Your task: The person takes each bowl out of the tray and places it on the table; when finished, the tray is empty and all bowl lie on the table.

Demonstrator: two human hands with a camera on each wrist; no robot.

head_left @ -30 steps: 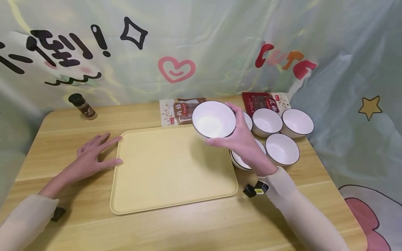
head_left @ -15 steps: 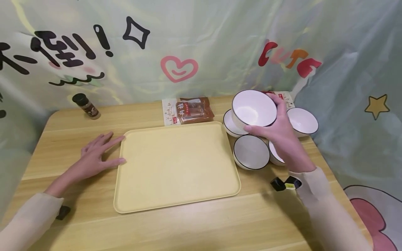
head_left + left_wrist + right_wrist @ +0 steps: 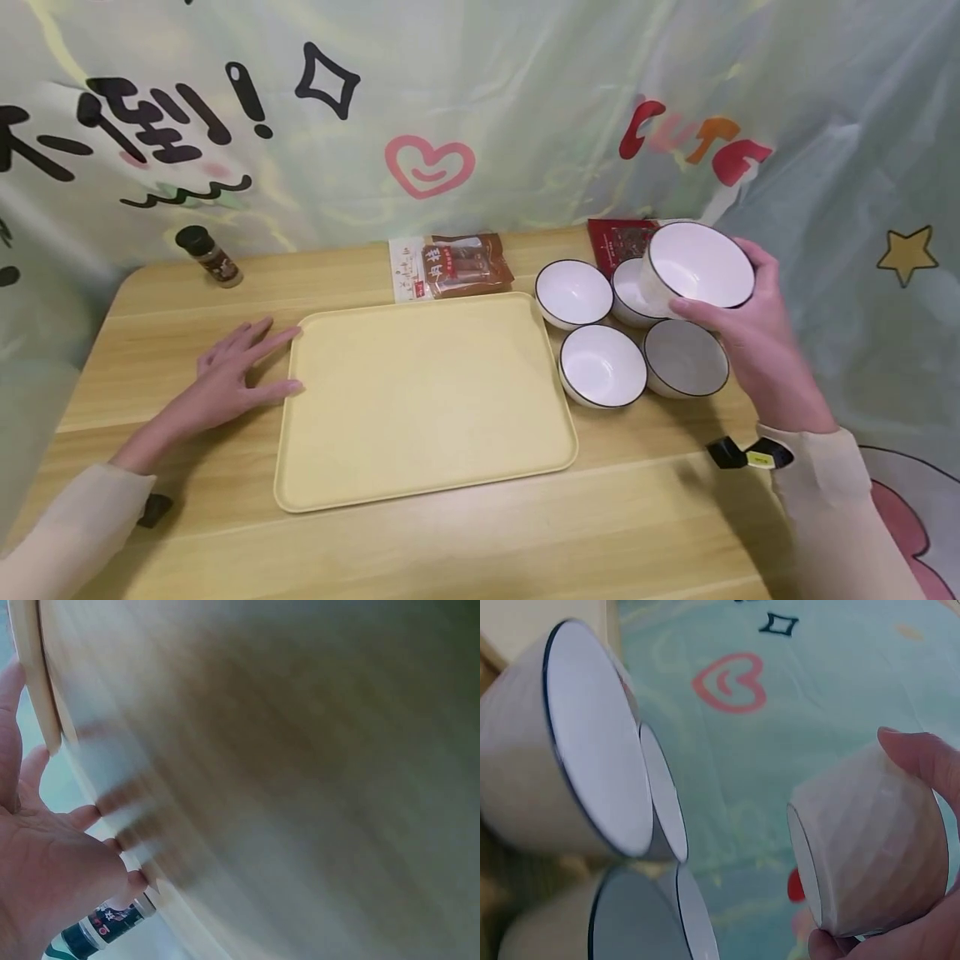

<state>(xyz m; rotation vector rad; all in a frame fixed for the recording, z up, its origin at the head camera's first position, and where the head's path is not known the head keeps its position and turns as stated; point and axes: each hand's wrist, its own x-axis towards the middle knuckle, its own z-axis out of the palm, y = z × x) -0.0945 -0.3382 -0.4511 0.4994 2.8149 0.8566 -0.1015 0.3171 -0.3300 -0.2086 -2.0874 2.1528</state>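
Note:
My right hand (image 3: 765,350) grips a white bowl (image 3: 701,265) with a dark rim, thumb at its near side, above the back right of the table. In the right wrist view, faceted texture shows on the held bowl's (image 3: 877,847) outer wall. Other bowls like it stand close by: a back left bowl (image 3: 573,293), a front left bowl (image 3: 602,367), a front right bowl (image 3: 686,358) and a partly covered bowl (image 3: 633,292). The area behind the held bowl is hidden. My left hand (image 3: 228,379), fingers extended, touches the left edge of a yellow tray (image 3: 427,408).
Along the back lie a brown-and-white spice packet (image 3: 453,265) and a red packet (image 3: 618,242), partly covered by the bowls. A black-capped spice jar (image 3: 212,257) stands back left. A printed cloth (image 3: 525,125) hangs behind the wooden table (image 3: 480,542).
My right hand has carried the bowl rightward, from above the tray's right part to above the right-hand bowls. The left hand stays at the tray's edge.

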